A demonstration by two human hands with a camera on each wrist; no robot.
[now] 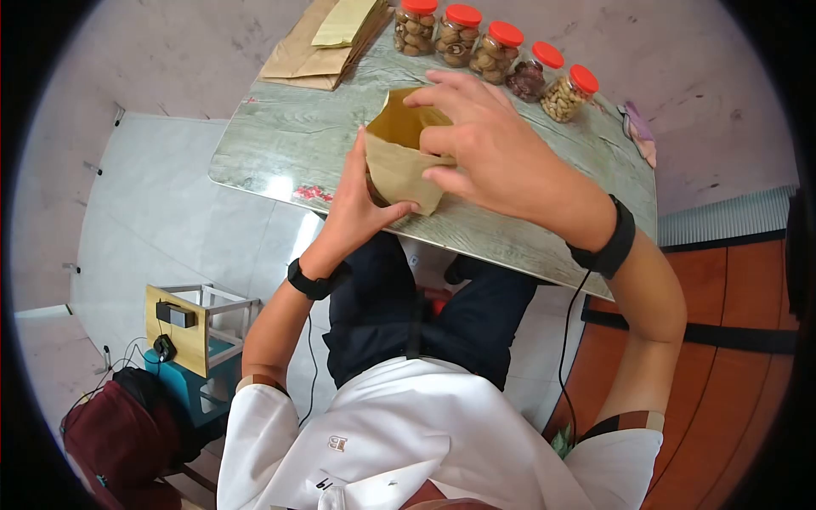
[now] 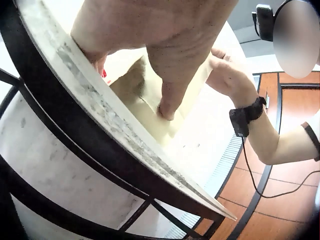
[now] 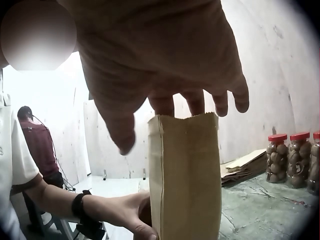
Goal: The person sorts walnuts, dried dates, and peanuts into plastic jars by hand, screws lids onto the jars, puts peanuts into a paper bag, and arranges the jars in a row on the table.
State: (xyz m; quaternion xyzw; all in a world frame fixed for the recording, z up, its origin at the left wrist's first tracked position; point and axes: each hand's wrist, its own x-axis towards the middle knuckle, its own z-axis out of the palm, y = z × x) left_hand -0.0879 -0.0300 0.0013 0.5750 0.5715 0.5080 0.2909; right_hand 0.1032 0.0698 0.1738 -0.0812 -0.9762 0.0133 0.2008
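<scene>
An opened brown paper bag (image 1: pixel 404 174) stands near the table's front edge, its mouth facing up. My left hand (image 1: pixel 353 200) grips its left side, thumb across the near face; the left wrist view shows that thumb pressed on the paper (image 2: pixel 150 112). Over the right rim is my right hand (image 1: pixel 489 144), fingers spread and bent at the bag's mouth. In the right wrist view some fingertips of the right hand (image 3: pixel 170 65) pass behind the rim of the bag (image 3: pixel 185 175), with the thumb hanging outside. The bag's contents are hidden.
Several red-lidded jars (image 1: pixel 495 53) of nuts and dried goods line the table's (image 1: pixel 280 144) far side. Flat paper bags (image 1: pixel 319 47) lie at the far left, a cloth (image 1: pixel 639 134) at the right edge. A stool (image 1: pixel 183 327) stands left. Another person (image 3: pixel 40 145) is in the background.
</scene>
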